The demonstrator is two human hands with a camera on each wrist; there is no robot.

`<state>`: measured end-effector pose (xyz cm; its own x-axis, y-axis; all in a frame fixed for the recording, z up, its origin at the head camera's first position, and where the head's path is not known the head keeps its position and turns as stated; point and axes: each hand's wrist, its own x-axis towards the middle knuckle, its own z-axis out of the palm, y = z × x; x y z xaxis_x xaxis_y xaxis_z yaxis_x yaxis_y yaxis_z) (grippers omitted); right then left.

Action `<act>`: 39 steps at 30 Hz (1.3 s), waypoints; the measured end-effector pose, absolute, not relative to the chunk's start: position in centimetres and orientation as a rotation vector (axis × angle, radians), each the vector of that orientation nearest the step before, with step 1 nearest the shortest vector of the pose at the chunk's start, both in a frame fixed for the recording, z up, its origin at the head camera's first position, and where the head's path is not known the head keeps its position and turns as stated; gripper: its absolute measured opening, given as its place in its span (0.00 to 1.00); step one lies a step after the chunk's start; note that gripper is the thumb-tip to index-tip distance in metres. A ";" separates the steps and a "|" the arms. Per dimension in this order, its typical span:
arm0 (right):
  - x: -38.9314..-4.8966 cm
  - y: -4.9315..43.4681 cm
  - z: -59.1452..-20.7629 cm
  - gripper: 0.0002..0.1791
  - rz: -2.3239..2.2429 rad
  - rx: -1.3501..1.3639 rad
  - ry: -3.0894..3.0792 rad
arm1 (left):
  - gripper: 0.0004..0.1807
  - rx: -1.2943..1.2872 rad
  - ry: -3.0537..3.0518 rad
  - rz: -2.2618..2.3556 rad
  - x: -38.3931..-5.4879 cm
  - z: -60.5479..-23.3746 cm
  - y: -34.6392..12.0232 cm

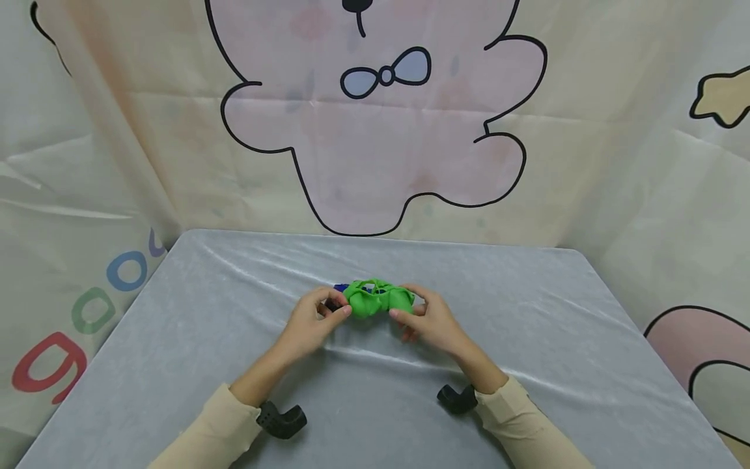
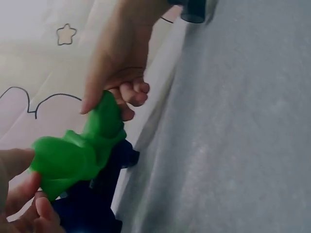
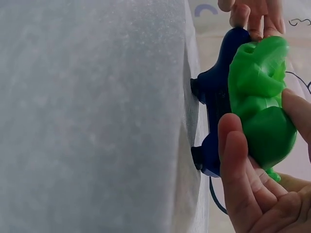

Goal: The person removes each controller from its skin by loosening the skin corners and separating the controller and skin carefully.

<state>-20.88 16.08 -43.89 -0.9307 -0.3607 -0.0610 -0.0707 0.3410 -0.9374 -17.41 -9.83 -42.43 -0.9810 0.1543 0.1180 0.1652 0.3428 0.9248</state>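
A glossy green plastic piece with rounded bulges [image 1: 375,301] is held near the middle of the table, together with a dark blue base [image 3: 224,63] that has small black feet. What kind of toy it is, I cannot tell. My left hand [image 1: 313,319] grips its left end, thumb on the near side. Opposite, my right hand [image 1: 435,320] pinches the right end between thumb and fingers. In the right wrist view, the green piece [image 3: 260,97] lies against the blue base, and my right fingers reach along both. The left wrist view shows blue below the green piece [image 2: 73,155].
A grey velvety cloth [image 1: 375,410] with creases covers the table. Behind it hangs a pale curtain [image 1: 176,130] with cartoon drawings. Black camera mounts [image 1: 282,420] sit at both wrists, by the beige sleeves [image 1: 515,417].
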 end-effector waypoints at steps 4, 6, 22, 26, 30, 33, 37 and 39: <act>-20.9 16.2 -43.7 0.35 -1.601 -0.400 2.361 | 0.12 -0.202 -2.561 -1.640 -17.5 -42.4 -9.4; -20.9 16.3 -43.6 0.36 -1.598 -0.404 2.358 | 0.16 -0.175 -2.596 -1.511 -17.5 -42.4 -9.3; -20.8 15.9 -43.6 0.41 -1.481 -0.448 2.437 | 0.09 -0.507 -2.519 -1.705 -18.0 -42.9 -9.8; -20.7 15.9 -43.5 0.41 -1.471 -0.453 2.443 | 0.09 -0.439 -2.536 -1.864 -18.0 -42.7 -10.2; -20.6 16.0 -43.6 0.41 -1.472 -0.456 2.437 | 0.10 -0.435 -2.543 -1.945 -18.1 -42.6 -10.5; -20.5 16.1 -43.6 0.41 -1.482 -0.447 2.427 | 0.13 -0.490 -2.604 -1.843 -18.0 -42.5 -10.7; -20.4 16.2 -43.5 0.41 -1.493 -0.441 2.421 | 0.23 -0.498 -2.700 -1.602 -18.0 -42.6 -11.1; -20.4 16.3 -43.5 0.42 -1.497 -0.443 2.421 | 0.29 -0.487 -2.750 -1.517 -18.1 -42.8 -11.4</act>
